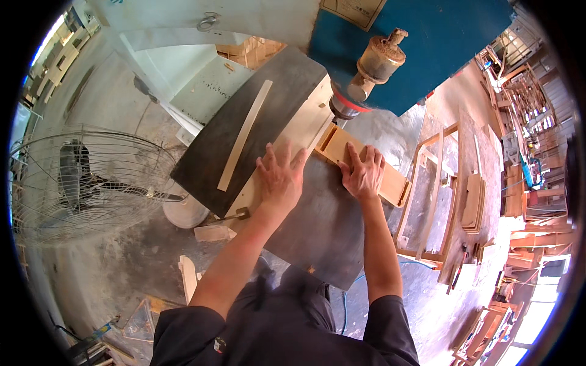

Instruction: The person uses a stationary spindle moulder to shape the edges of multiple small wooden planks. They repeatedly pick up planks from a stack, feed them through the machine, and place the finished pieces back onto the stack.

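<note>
My left hand (281,178) lies with its fingers stretched out on a long pale wooden board (310,113) that crosses the dark machine table (323,222). My right hand (364,171) rests, fingers spread, on a flat wooden workpiece (394,183) with raised edges at its ends. That workpiece meets the board near a dark chuck with a red ring (348,107), which holds a small bit at the workpiece's far left corner. Neither hand is closed. A thin wooden strip (245,137) lies on the table left of the board.
A blue machine housing (421,43) with a dusty oil cup (381,58) stands ahead. To the left is a caged floor fan (79,183). Wooden frames (436,183) and stacked boards (473,201) stand right. Offcuts (188,277) lie on the floor.
</note>
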A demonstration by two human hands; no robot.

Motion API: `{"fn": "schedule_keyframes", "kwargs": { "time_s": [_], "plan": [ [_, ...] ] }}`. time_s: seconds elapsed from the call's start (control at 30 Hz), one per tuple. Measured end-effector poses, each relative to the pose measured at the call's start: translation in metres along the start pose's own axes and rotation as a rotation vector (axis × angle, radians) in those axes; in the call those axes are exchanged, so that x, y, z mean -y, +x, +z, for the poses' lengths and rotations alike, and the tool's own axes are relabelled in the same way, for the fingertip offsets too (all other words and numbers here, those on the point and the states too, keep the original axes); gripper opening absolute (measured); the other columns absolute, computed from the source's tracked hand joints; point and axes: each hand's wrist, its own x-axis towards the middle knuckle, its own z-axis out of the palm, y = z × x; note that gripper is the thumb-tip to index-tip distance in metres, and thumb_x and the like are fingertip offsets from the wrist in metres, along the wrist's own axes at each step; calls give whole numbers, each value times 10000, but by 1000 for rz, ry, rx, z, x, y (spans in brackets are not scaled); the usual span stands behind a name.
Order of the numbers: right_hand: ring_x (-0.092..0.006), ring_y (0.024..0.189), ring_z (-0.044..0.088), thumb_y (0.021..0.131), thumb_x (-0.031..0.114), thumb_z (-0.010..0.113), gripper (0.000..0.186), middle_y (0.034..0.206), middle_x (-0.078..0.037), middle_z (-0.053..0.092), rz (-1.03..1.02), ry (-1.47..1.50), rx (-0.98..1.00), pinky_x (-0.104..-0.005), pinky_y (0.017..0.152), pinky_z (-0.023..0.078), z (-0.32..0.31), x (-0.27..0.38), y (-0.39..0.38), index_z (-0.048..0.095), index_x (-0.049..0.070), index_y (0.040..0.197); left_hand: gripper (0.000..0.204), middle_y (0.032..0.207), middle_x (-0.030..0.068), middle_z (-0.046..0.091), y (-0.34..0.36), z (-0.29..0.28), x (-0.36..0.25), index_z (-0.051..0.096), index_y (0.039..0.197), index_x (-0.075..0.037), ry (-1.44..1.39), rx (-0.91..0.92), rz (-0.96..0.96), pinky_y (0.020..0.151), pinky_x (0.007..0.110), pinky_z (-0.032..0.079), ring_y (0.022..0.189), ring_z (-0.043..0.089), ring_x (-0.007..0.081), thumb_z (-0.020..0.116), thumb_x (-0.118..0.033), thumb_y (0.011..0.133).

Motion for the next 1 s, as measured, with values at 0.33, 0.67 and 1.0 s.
{"fn": "schedule_keyframes", "kwargs": {
  "time_s": [0.33,0.67,1.0],
  "plan": [
    [-435,1278,528,817,384,858,661,1336,-237,569,0,-23,4,-575,1123,390,7,-8,5,692,223,1437,556,1634,175,433,8,1,-3,539,1534,-280,18,-11,-6,1082,722,377,1446,406,564,707,-235,1006],
    [-454,1290,540,874,375,808,606,1391,-251,577,27,-31,60,-576,1125,421,3,-7,8,707,221,1451,579,1612,187,439,12,-1,-4,534,1529,-296,-22,-13,-26,1049,733,385,1436,411,574,726,-208,990],
    [-441,1245,539,821,367,850,636,1327,-240,575,-15,-19,-9,-569,1106,407,8,-11,9,702,232,1425,590,1622,193,427,13,-2,-6,522,1548,-299,-58,27,-53,1079,782,367,1450,400,593,719,-201,1001]
  ]
}}
